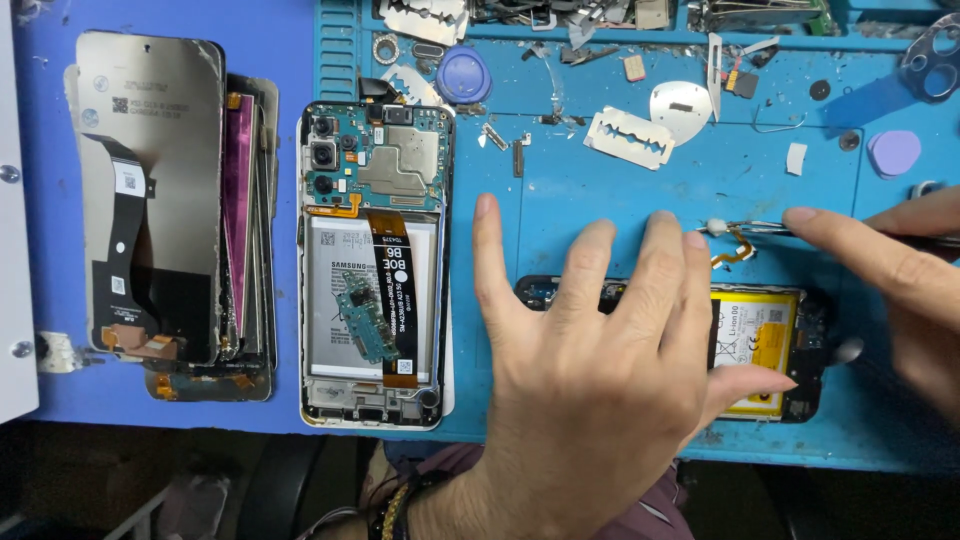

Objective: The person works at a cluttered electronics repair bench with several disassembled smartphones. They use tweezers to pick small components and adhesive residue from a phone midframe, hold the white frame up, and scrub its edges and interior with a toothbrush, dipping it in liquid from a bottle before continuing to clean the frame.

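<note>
— Where do we have our hands?

— Our left hand lies flat, fingers spread, on the dark opened phone with the yellow battery, pinning it to the blue mat. Our right hand is pinched on metal tweezers just above that phone.

— And at the tips?

— A small white piece on an orange flex strip; whether the tweezers grip it we cannot quite tell. Left of us lies another opened phone, then a stack of screens; a razor blade lies further up.
</note>
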